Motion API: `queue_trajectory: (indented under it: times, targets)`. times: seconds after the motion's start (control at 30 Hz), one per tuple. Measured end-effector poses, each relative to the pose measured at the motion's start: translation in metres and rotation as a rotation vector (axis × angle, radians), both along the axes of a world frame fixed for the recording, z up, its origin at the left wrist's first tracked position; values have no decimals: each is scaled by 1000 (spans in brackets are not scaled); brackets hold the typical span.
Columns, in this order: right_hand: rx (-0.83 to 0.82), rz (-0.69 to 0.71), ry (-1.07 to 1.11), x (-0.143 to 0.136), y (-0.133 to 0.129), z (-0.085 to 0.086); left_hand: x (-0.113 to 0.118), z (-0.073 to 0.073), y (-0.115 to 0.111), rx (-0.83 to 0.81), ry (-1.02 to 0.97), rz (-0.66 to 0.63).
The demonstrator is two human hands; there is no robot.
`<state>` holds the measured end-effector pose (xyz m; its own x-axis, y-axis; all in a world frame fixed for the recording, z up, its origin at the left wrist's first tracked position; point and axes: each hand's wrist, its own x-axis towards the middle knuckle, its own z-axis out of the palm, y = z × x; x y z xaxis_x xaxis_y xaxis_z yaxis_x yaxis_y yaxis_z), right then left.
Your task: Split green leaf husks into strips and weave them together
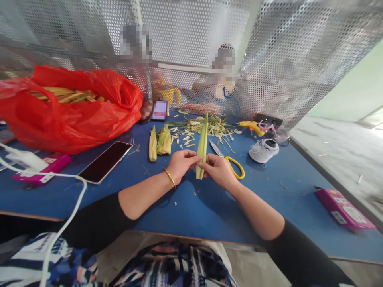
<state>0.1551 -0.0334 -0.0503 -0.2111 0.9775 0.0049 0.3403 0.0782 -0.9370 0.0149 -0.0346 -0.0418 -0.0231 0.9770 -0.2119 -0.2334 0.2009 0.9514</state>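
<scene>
Blue tabletop (287,203) gives working room toward its near edge (239,242); left hand (181,165) and right hand (220,170) jointly pinch one green husk (202,143).

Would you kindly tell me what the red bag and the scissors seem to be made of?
Red bag: thin, glossy plastic, apparently, given its creases and highlights. Scissors: grey, slightly shiny blades suggest metal; smooth, evenly yellow handles are probably plastic.

I see room over the blue tabletop (287,193) between the right hand (220,171) and magenta box (342,209); yellow-handled scissors (226,158) and plant scraps (215,126) obstruct the way ahead, a red plastic bag (74,131) the far left.
</scene>
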Motion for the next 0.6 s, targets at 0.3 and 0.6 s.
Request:
queue_trajectory:
  times: [0.3, 0.6]
  targets:
    - [-22, -56, 104, 6, 6, 6, -5, -2, 7, -30, -150, -80]
    - [-53, -187, 103, 10, 11, 8, -11, 3, 13, -22, -38, 3]
